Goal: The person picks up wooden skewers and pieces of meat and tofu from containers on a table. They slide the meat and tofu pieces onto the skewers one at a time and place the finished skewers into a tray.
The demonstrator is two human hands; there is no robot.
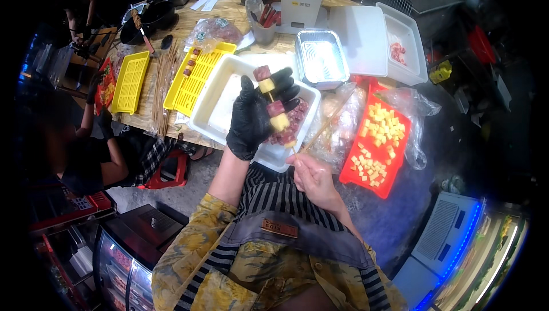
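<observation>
A wooden skewer threaded with alternating red meat cubes and yellow cubes (279,122) lies across the palm of my left hand (253,113), which wears a black glove with its fingers partly spread. My bare right hand (315,178) pinches the lower end of that skewer. Both hands are over a white plastic tub (210,101), where small meat pieces (300,116) lie at the right side. Right of the tub, a red plastic tray (372,139) holds many loose yellow cubes (381,124). Another skewer with meat and yellow cubes (191,63) rests on a yellow slotted tray (180,92).
Bare skewers (163,88) lie between two yellow trays. Beyond the tub stand a foil container (322,58), a cup of red-handled tools (263,32) and a lidded-style white box (411,45) with meat. Plastic bags (336,118) lie right of the tub. A gloved co-worker sits at left.
</observation>
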